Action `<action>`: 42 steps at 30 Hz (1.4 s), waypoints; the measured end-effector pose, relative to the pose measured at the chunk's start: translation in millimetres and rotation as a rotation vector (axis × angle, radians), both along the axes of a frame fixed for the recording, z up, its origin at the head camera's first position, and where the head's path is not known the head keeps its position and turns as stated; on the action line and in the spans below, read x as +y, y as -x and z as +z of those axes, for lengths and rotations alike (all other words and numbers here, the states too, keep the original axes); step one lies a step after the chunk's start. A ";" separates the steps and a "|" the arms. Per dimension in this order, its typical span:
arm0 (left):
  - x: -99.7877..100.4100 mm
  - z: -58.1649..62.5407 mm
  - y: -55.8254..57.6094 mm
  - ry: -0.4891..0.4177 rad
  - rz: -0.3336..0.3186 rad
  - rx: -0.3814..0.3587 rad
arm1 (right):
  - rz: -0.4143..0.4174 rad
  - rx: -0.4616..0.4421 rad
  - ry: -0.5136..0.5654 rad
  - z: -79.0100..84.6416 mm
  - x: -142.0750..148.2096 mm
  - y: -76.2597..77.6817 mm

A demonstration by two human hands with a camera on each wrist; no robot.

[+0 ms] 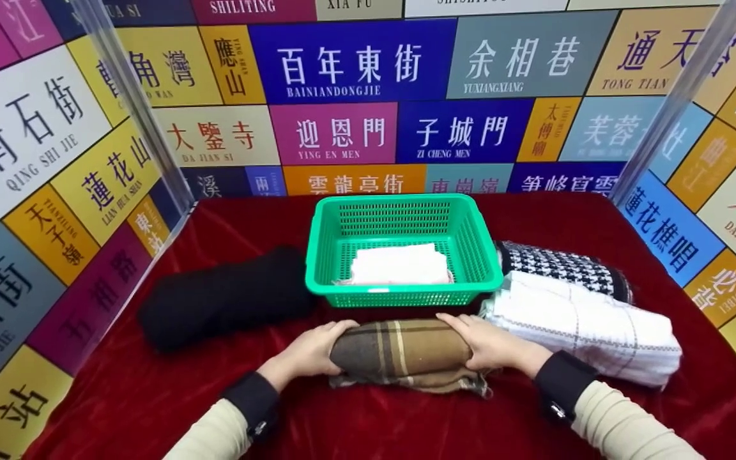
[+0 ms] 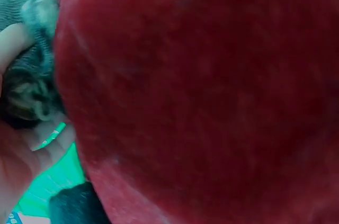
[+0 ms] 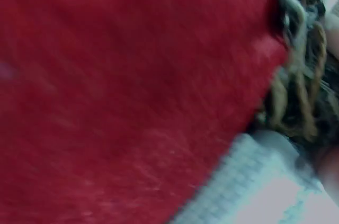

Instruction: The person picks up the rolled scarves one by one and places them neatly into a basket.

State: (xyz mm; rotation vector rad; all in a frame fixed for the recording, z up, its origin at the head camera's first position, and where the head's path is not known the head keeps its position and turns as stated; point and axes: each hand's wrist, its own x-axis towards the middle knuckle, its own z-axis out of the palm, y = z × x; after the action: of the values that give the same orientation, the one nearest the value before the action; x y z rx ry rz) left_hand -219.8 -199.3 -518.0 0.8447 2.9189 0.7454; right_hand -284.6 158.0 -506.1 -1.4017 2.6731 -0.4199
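A rolled brown plaid scarf (image 1: 406, 351) with a fringed edge lies on the red velvet cloth in front of the basket. My left hand (image 1: 310, 350) grips its left end, fingers over the top and thumb on the near side. At the other end, my right hand (image 1: 492, 344) holds the roll the same way. The left wrist view shows the scarf's end (image 2: 32, 94) between thumb and fingers. Loose fringe (image 3: 304, 91) hangs by the right hand in the right wrist view. Just beyond the scarf stands a green plastic basket (image 1: 323, 255) with a folded white cloth (image 1: 400, 263) inside.
To the left lies a black rolled cloth (image 1: 227, 300). On the right are a white checked roll (image 1: 591, 326) and, behind it, a black-and-white houndstooth roll (image 1: 559, 267). Red velvet (image 1: 342, 428) covers the table; clear posts (image 1: 668, 96) and sign-covered walls stand around it.
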 end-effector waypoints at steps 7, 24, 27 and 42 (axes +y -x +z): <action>-2.0 8.5 10.8 -0.076 -0.009 0.048 | -0.027 -0.099 0.143 3.4 3.9 3.1; 2.1 66.2 15.8 -0.989 0.194 -0.223 | -0.365 -0.662 0.858 78.3 20.1 5.7; 10.4 77.8 22.7 -1.123 0.249 -0.239 | -0.437 -0.647 1.017 84.1 14.5 12.3; 38.5 113.2 95.6 -1.184 0.603 -0.355 | -0.949 -0.587 1.429 111.3 -37.3 81.0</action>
State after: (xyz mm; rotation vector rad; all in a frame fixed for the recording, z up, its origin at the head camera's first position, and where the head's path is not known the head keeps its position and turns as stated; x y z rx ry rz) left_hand -315.4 -160.8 -404.8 -0.2819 2.1663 2.4109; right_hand -365.5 120.7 -394.8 0.2793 2.1075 -2.5516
